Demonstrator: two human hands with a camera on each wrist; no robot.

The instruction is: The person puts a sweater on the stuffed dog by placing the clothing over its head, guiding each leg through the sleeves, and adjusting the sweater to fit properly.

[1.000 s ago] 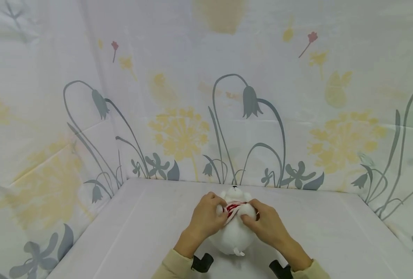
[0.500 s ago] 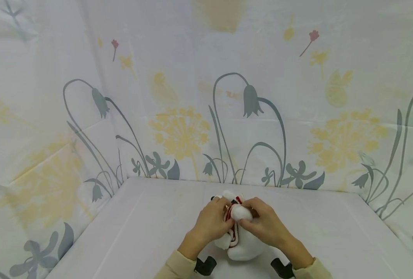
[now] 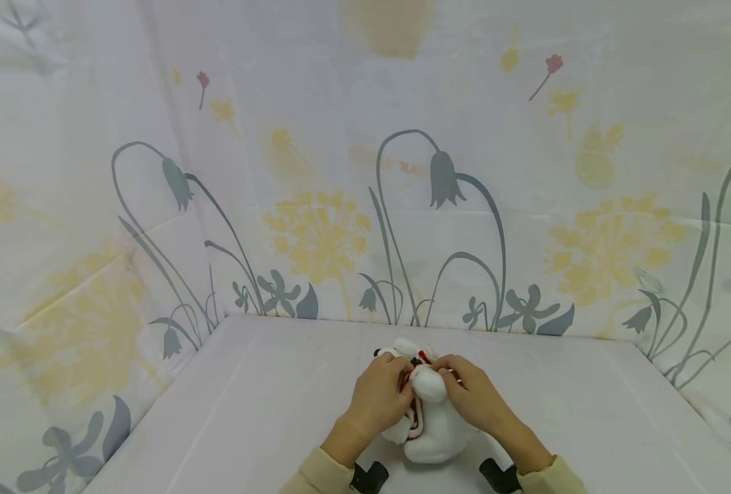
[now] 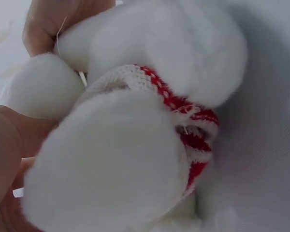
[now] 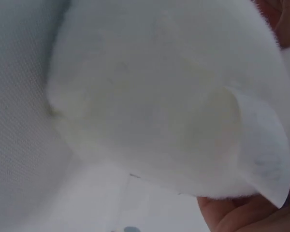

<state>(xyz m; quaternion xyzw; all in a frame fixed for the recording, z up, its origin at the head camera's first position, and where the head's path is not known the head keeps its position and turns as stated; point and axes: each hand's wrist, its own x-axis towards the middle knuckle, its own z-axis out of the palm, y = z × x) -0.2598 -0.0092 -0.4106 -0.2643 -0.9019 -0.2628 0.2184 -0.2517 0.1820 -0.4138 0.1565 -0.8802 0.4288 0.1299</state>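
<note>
A white plush bear [image 3: 439, 436] lies on its side on the white table, its dark nose [image 3: 377, 353] toward the left. Around its neck runs a red and white knitted scarf [image 4: 166, 92], its striped end [image 3: 416, 415] hanging over the body. My left hand [image 3: 377, 394] grips the bear at the scarf, thumb and fingers bent around the front of it. With thumb and fingertips my right hand [image 3: 478, 394] pinches at the back of the round white limb [image 3: 429, 384]. The right wrist view is filled by white fur with a white fabric label [image 5: 266, 145].
A white cloth covers the table [image 3: 266, 405]. Behind it hangs a pale curtain [image 3: 334, 82] printed with grey and yellow flowers. Black camera mounts [image 3: 371, 477] sit below both wrists.
The bear has turned from head-away onto its side, head now to the left, with more of the scarf end showing. My right hand has shifted its fingers along the limb.
</note>
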